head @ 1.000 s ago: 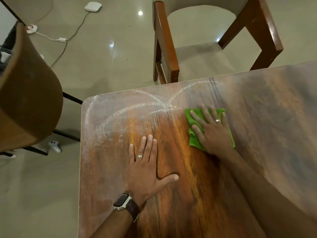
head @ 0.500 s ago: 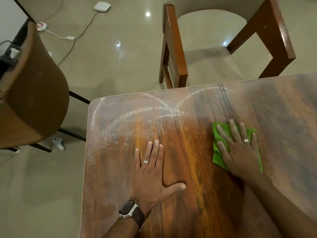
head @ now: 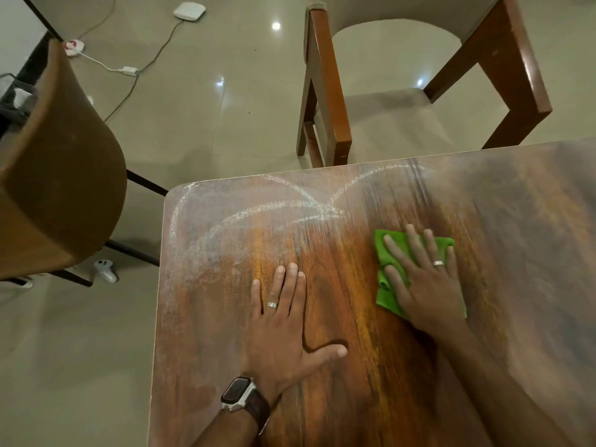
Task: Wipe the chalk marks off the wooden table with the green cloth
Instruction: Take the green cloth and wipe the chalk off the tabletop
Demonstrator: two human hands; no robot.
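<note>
- Head view is showing my right hand lying flat, its fingers straight and slightly spread, pressing down on the green cloth.
- I am keeping the cloth crumpled under my palm, with its edges sticking out to the left and beyond my fingertips; it is sitting on the wooden table toward the far edge, right of the middle.
- I am wearing a ring on that hand.
- My left hand is resting palm down on bare wood nearer to me, fingers straight and close together, thumb splayed out to the right, gripping nothing.
- I am wearing a second ring there and a watch on the wrist.
- Chalk marks are curving in white arcs across the far left part of the tabletop, just left of the cloth, with smeared streaks near it.
- Beyond the table, a wooden chair is standing on the tiled floor, and a brown curved chair is standing off to the left.
- Cables and a white box are lying on the floor.
</note>
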